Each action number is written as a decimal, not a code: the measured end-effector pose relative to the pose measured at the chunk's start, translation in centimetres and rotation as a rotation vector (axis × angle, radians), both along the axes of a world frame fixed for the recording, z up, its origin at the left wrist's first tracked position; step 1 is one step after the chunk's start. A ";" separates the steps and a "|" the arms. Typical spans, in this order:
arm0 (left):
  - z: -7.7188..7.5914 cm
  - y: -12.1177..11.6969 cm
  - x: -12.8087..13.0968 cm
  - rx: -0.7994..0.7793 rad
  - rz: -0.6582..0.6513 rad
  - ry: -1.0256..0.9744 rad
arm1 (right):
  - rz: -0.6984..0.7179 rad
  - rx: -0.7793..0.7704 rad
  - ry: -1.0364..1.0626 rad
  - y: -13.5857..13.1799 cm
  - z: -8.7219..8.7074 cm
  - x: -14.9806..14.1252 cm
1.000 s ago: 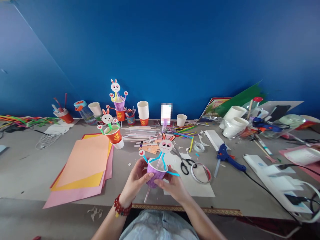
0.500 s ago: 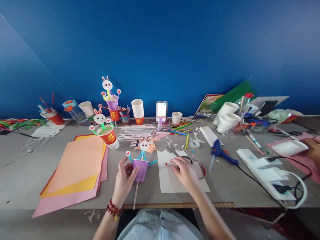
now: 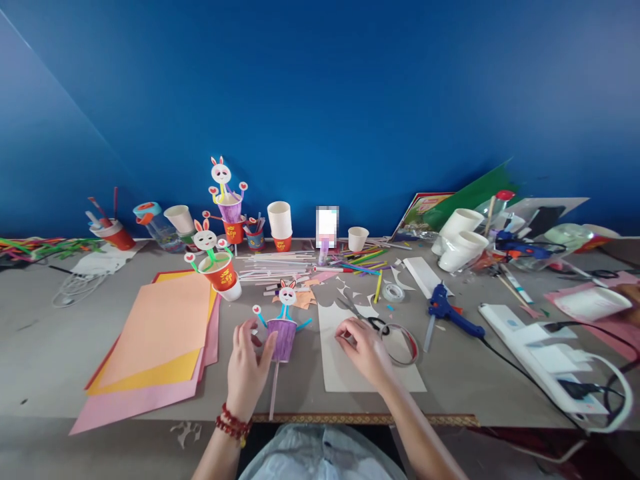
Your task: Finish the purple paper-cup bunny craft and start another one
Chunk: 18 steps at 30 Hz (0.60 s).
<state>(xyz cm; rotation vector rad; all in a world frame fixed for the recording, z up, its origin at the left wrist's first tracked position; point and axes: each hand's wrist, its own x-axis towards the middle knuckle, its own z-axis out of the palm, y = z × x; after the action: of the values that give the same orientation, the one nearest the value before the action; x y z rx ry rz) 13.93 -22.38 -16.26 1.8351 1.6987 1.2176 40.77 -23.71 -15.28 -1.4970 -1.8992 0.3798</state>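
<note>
The purple-coloured paper cup (image 3: 281, 341) lies in front of me on the table, a pale straw (image 3: 274, 390) sticking out below it. Blue straw arms and a paper rabbit head (image 3: 287, 295) rise from its rim; one arm bears a heart disc (image 3: 257, 309). My left hand (image 3: 249, 360) is beside the cup, thumb and fingers apart, the thumb at the cup's left side. Over the white paper sheet (image 3: 335, 373), my right hand (image 3: 364, 348) has its fingertips pinched together. What is between them is hidden. Scissors (image 3: 377, 325) and a tape roll (image 3: 400, 343) are close to it.
Coloured paper sheets (image 3: 155, 327) lie at left. Two finished-looking rabbit cups (image 3: 220, 277) stand behind them. A blue glue gun (image 3: 453, 311) and a white power strip (image 3: 535, 353) with cables are at right. Another person's hand (image 3: 631, 297) shows at the far right edge.
Both hands held the purple cup a second ago. It has since come down onto the table at left, and my right hand moved right to a small heart disc on the white sheet, which my fingers now cover.
</note>
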 end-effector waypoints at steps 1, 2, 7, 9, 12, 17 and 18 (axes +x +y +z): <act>0.3 -0.2 0.0 0.018 0.009 -0.016 | 0.027 0.004 0.055 -0.2 0.3 -0.1; 0.7 -0.4 0.1 0.037 0.016 -0.040 | 0.056 0.017 0.101 -0.4 0.7 -0.3; 3.4 -1.6 2.2 0.043 -0.190 -0.167 | 0.238 0.174 0.220 -0.9 2.3 -1.6; 4.2 -1.8 3.4 -0.084 -0.356 -0.238 | 0.290 0.233 0.228 -1.1 2.5 -2.2; 4.9 -1.6 4.9 -0.277 -0.484 -0.401 | 0.306 0.335 0.199 -1.6 2.7 -2.7; 5.1 -1.4 5.6 -0.597 -0.561 -0.787 | 0.282 0.484 0.167 -2.2 2.9 -2.8; 5.1 -1.4 5.5 -0.638 -0.569 -0.838 | 0.280 0.492 0.165 -2.2 2.9 -2.7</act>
<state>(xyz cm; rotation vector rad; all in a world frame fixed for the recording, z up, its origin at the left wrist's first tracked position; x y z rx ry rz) 19.47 -23.79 -11.13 1.0567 0.8504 0.8560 38.02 -25.96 -12.34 -0.8582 -1.8956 0.1367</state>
